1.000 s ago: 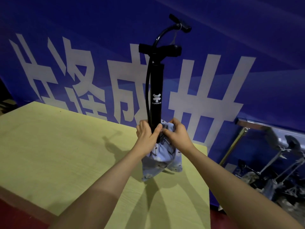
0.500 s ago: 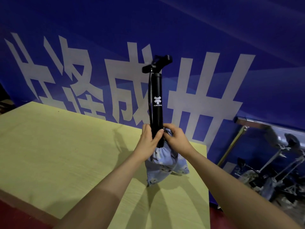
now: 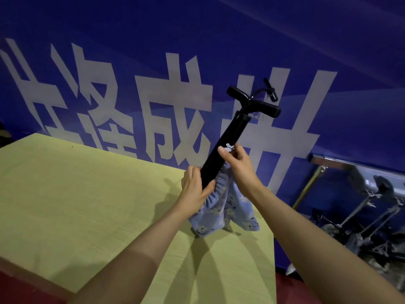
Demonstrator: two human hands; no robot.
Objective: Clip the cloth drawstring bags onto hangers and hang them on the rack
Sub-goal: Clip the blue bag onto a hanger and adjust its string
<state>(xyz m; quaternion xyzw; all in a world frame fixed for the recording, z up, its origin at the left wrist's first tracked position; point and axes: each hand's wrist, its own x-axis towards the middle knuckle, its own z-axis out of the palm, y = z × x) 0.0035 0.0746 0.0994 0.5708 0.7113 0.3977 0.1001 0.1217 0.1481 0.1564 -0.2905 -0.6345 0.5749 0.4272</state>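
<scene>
The blue drawstring bag (image 3: 221, 207) hangs from my grip near the table's (image 3: 87, 205) far right corner; my left hand (image 3: 195, 189) pinches its gathered mouth around a tilted black pump (image 3: 228, 139), my right hand (image 3: 238, 165) clasps the barrel above; bare tabletop stretches leftward.

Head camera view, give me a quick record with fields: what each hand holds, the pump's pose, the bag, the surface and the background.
left hand: grips the gathered bag mouth around the pump's lower barrel
right hand: grips the pump barrel higher up
pump: black, T-handle on top, tilted to the right, lower end inside the bag
bag: light blue printed cloth, bottom resting on the table
table: pale yellow-green wood
background: blue banner with large white characters
</scene>
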